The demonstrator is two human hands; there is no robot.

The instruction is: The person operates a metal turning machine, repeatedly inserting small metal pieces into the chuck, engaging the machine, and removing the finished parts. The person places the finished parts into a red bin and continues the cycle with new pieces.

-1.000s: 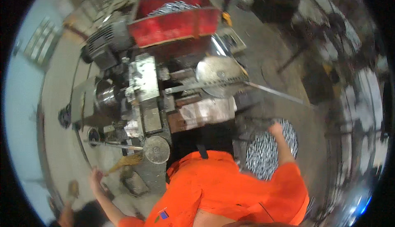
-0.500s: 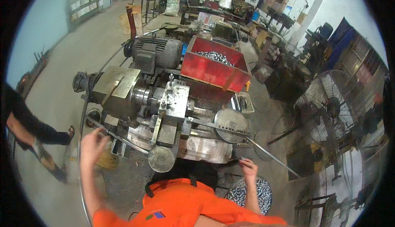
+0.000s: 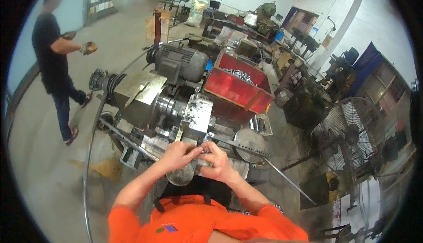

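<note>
Seemingly, left hand (image 3: 178, 155) and right hand (image 3: 217, 161), nearly closed, pinch a small metal piece (image 3: 203, 151), not yet set down; beyond them, a red bin (image 3: 229, 95) holds many.

The round wheel (image 3: 180, 177) was dull, worn metal; the motor (image 3: 187, 62), ribbed matt metal. The red box (image 3: 229, 94) showed scuffed paint, the pieces (image 3: 240, 76) inside glossy metal. The orange shirt (image 3: 207, 216) was matt cloth.
</note>
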